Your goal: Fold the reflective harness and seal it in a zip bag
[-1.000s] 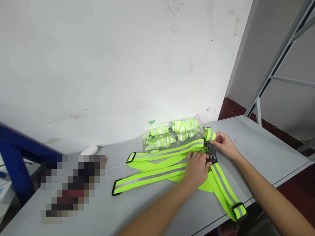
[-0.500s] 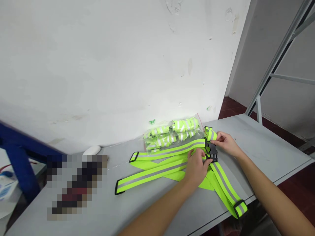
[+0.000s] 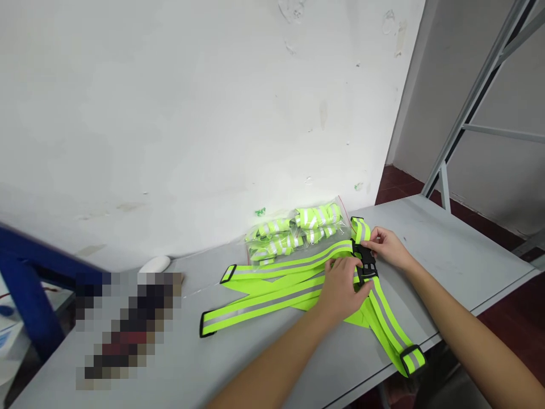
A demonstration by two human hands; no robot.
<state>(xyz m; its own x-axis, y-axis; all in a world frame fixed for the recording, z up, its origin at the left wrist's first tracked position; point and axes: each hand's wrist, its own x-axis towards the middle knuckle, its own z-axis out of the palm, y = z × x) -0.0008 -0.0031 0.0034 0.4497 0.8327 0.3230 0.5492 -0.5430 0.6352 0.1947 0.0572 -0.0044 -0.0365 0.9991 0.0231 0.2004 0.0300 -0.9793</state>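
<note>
A neon-yellow reflective strap harness point(image 3: 264, 305) with grey stripes lies spread on the table, black slide adjusters at its strap ends. Its black plastic buckle point(image 3: 368, 262) sits between my two hands. My left hand point(image 3: 340, 287) rests over the straps, thumb and index finger apart beside the buckle's lower end. At the upper right, my right hand point(image 3: 389, 249) is closed, pinching the harness where a short strap meets the buckle. The fingertips of this hand partly cover that spot.
Against the white wall point(image 3: 191, 125) lies a clear plastic bag point(image 3: 293, 232) of rolled neon straps. A white mouse-like object point(image 3: 154, 264) and a pixelated item point(image 3: 128, 332) are at left. A blue frame point(image 3: 29, 284) stands far left, a metal frame point(image 3: 468, 116) at right.
My left thumb and index finger have spread apart beside the buckle. The right hand keeps its pinch near the buckle's top. The whole view has shifted slightly.
</note>
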